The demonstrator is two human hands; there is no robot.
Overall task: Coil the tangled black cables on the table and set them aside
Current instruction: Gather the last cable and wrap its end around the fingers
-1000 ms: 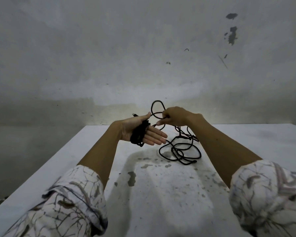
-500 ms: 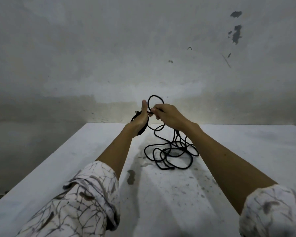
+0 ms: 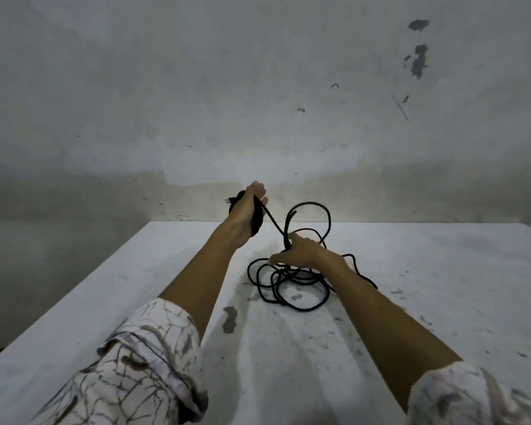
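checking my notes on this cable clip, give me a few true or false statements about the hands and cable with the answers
1. The left hand holds a wound bundle of cable raised above the table. True.
2. The right hand is lifted high, level with the left. False: it is low, at the loose loops on the table.
3. All the cable is already coiled. False: tangled loops still lie on the table.
4. A strand runs from the bundle down toward the right hand. True.
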